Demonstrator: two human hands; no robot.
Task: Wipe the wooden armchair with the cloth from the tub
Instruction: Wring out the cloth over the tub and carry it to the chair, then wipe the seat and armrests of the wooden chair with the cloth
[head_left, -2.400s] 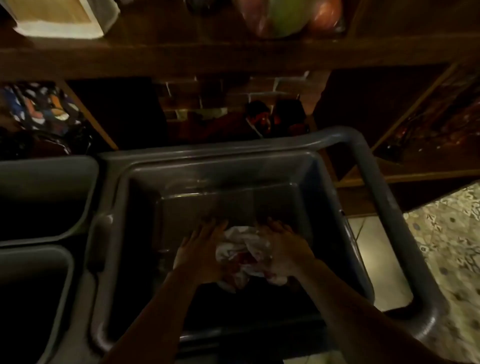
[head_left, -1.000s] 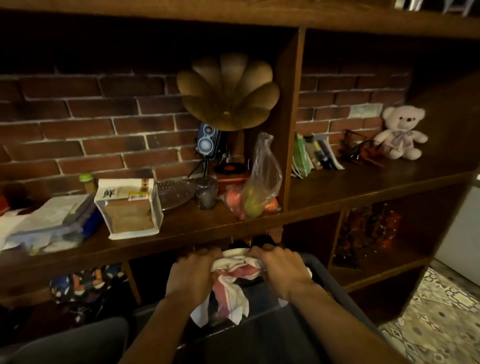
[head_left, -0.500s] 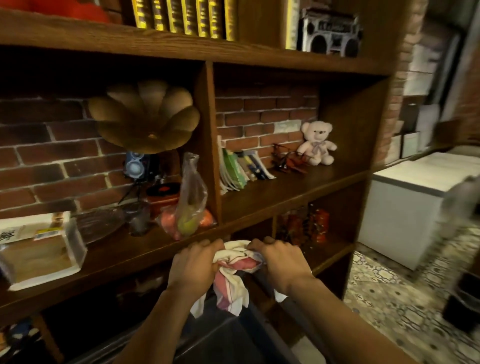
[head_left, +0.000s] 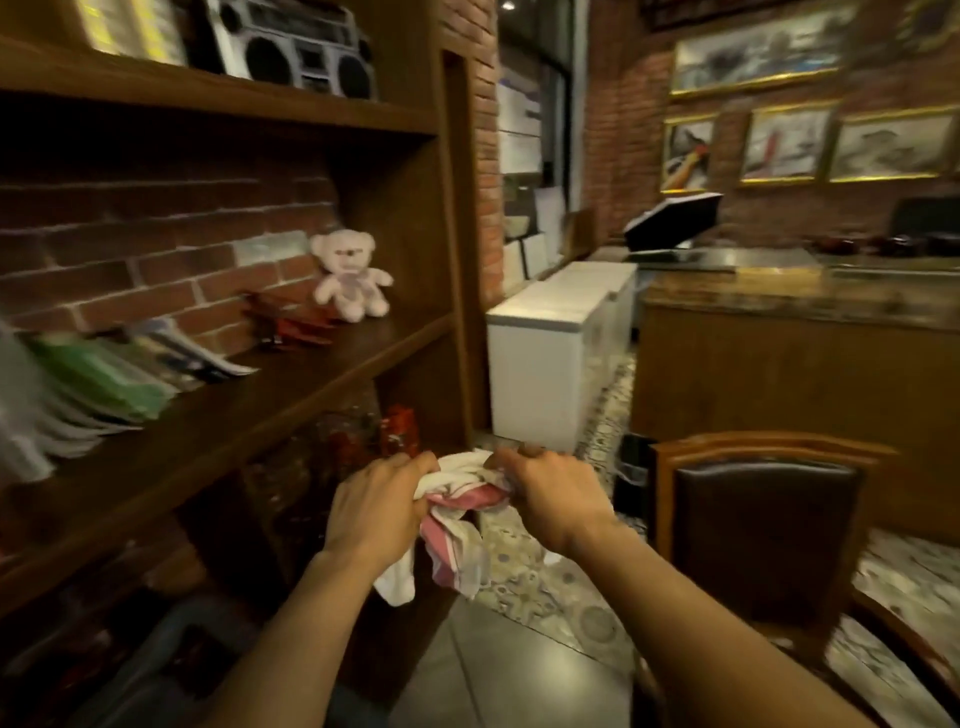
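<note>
A white and pink cloth (head_left: 457, 525) is bunched between both my hands in front of me, its ends hanging down. My left hand (head_left: 376, 506) grips its left side and my right hand (head_left: 553, 493) grips its right side. The wooden armchair (head_left: 769, 525), with a dark leather back and a curved wooden arm, stands at the lower right, just beyond my right forearm. A corner of the grey tub (head_left: 171, 649) shows dimly at the bottom left, below my left arm.
A tall wooden shelf unit (head_left: 291, 384) fills the left, holding a teddy bear (head_left: 350, 275), books and a boombox (head_left: 291, 49). White chest freezers (head_left: 556, 332) stand ahead, a wooden counter (head_left: 795, 353) to the right. A small black bin (head_left: 634, 465) sits beside the chair on the patterned floor.
Both hands lifted the cloth out of the tub. The view then rose and swung right, from the tub past the shelves, bringing the armchair and counter into sight.
</note>
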